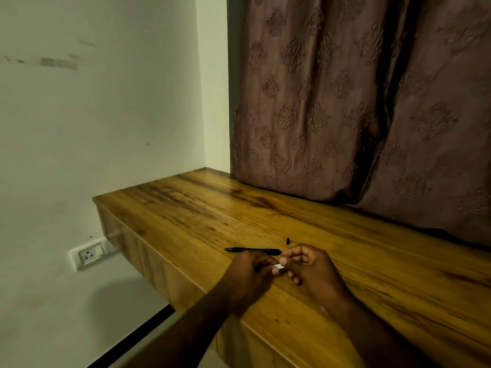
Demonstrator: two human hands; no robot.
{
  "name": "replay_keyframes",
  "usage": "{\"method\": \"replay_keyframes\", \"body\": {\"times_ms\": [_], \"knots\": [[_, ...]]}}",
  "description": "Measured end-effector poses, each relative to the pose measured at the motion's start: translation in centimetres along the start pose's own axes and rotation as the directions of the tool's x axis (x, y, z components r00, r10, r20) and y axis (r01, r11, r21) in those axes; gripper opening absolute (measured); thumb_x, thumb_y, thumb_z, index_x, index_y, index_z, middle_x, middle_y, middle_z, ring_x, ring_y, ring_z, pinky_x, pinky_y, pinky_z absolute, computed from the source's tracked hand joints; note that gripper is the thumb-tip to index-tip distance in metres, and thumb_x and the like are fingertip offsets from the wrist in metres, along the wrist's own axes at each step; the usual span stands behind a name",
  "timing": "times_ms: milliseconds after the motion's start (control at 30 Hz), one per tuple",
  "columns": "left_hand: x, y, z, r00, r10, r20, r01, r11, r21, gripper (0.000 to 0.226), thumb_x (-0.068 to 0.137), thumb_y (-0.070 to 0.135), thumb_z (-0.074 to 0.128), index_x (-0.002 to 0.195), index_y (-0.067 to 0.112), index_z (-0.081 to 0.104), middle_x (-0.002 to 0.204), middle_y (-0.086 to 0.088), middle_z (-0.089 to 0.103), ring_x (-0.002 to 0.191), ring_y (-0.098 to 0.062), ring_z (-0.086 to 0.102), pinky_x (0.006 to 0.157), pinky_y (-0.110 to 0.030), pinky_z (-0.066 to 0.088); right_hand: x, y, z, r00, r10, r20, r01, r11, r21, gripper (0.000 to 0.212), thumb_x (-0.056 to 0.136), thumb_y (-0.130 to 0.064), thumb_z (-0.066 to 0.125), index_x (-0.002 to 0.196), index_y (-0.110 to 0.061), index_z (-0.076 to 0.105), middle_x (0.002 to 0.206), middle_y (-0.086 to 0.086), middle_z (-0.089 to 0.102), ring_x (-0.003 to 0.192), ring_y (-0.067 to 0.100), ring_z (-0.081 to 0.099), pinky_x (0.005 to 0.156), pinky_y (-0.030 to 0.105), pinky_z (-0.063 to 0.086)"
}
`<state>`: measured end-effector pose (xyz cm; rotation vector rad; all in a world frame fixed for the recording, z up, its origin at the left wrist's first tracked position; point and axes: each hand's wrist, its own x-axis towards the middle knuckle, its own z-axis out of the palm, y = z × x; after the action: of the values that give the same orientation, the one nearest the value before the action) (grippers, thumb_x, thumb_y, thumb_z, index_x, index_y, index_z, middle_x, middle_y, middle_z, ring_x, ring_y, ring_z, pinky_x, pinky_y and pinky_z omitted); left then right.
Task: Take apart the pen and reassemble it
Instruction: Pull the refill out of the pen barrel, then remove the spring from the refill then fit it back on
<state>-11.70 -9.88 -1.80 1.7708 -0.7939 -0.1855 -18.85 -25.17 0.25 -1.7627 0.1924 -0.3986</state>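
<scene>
A long black pen part (252, 250) lies on the wooden table (372, 261), just beyond my hands. A small black piece (288, 240) sits alone on the wood a little farther back. My left hand (248, 272) and my right hand (313, 269) meet above the table near its front edge. Between their fingertips they pinch a slim pen part with a short white section (279, 266) showing; the rest of it is hidden by the fingers.
The table's left front edge (170, 264) drops to the floor. A brown patterned curtain (358, 102) hangs down onto the back of the table. A white wall socket (89, 254) sits low on the left wall.
</scene>
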Motion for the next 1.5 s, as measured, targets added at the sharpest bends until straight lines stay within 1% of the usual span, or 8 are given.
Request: {"method": "replay_keyframes", "body": {"times_ms": [100,267,400,667,833,933,1167,1500], "knots": [[0.4,-0.7,0.0,0.999,-0.039,-0.034,0.036,0.995,-0.090,0.017,0.085,0.031,0.065,0.082,0.015,0.068,0.065,-0.005,0.061,0.060,-0.019,0.050,0.055,-0.042,0.037,0.7,0.1,-0.7,0.998,0.050,0.047,-0.056,0.988,0.142,0.007,0.088,-0.005,0.064,0.094,-0.002,0.068,0.068,0.014,0.064,0.054,0.015,0.057,0.051,0.026,0.047],[0.3,-1.2,0.1,0.998,0.008,-0.056,-0.016,0.990,-0.143,0.020,0.078,0.039,0.070,0.087,0.021,0.069,0.073,-0.005,0.067,0.065,-0.020,0.055,0.059,-0.039,0.040,0.7,0.1,-0.4,0.998,0.060,0.022,-0.063,0.988,0.141,0.008,0.088,-0.001,0.062,0.092,-0.001,0.069,0.062,0.010,0.064,0.049,0.010,0.056,0.048,0.023,0.046],[0.3,-1.2,0.2,0.996,0.024,-0.091,-0.025,1.000,-0.010,0.002,0.083,0.021,0.070,0.085,0.021,0.070,0.075,-0.007,0.071,0.063,-0.010,0.058,0.056,-0.034,0.045,0.5,0.0,-0.3,0.999,0.044,0.003,-0.044,0.994,0.101,0.009,0.088,-0.002,0.063,0.094,0.000,0.069,0.062,0.009,0.063,0.049,0.011,0.055,0.047,0.021,0.047],[0.0,-0.9,0.1,0.983,0.094,-0.156,-0.060,0.976,0.211,0.007,0.087,0.021,0.064,0.083,0.020,0.070,0.076,0.002,0.068,0.068,-0.014,0.063,0.057,-0.034,0.050,0.3,-0.2,0.0,0.999,0.044,-0.016,-0.043,0.998,0.043,0.008,0.088,-0.002,0.062,0.089,-0.001,0.070,0.062,0.011,0.062,0.048,0.013,0.053,0.047,0.023,0.047],[-0.3,-1.0,-0.2,0.966,0.069,-0.251,-0.046,0.994,0.095,0.010,0.085,0.030,0.062,0.080,0.022,0.066,0.073,-0.008,0.069,0.060,-0.016,0.059,0.049,-0.038,0.047,0.9,0.0,-2.1,0.991,0.047,-0.128,-0.046,0.999,0.015,0.009,0.088,-0.002,0.062,0.085,-0.002,0.070,0.061,0.007,0.061,0.048,0.011,0.050,0.045,0.024,0.043],[-0.3,-0.8,-0.3,0.965,0.084,-0.248,-0.058,0.992,0.111,0.020,0.086,0.043,0.061,0.083,0.024,0.065,0.072,-0.006,0.069,0.059,-0.014,0.059,0.047,-0.040,0.048,0.9,0.2,-3.3,1.000,0.027,-0.005,-0.027,0.994,-0.110,0.009,0.088,-0.006,0.064,0.086,-0.011,0.070,0.066,0.003,0.065,0.054,0.011,0.053,0.048,0.024,0.042],[-0.3,-0.7,-0.4,0.953,0.083,-0.292,-0.062,0.995,0.081,0.011,0.089,0.030,0.063,0.081,0.022,0.064,0.068,-0.013,0.068,0.052,-0.011,0.054,0.043,-0.039,0.043,0.6,-0.7,-3.0,0.980,0.007,0.199,0.076,0.910,-0.407,0.007,0.084,-0.012,0.070,0.078,-0.016,0.072,0.071,-0.008,0.067,0.054,-0.009,0.056,0.054,0.010,0.039],[-0.4,-0.6,-0.5,0.964,0.068,-0.256,-0.055,0.997,0.060,0.020,0.085,0.042,0.060,0.083,0.022,0.064,0.067,-0.013,0.067,0.051,-0.014,0.054,0.043,-0.038,0.043,0.5,-0.8,-3.6,0.953,0.056,0.299,0.103,0.865,-0.491,0.007,0.084,-0.015,0.069,0.081,-0.015,0.075,0.075,-0.007,0.072,0.058,-0.004,0.060,0.060,0.016,0.042]]}}
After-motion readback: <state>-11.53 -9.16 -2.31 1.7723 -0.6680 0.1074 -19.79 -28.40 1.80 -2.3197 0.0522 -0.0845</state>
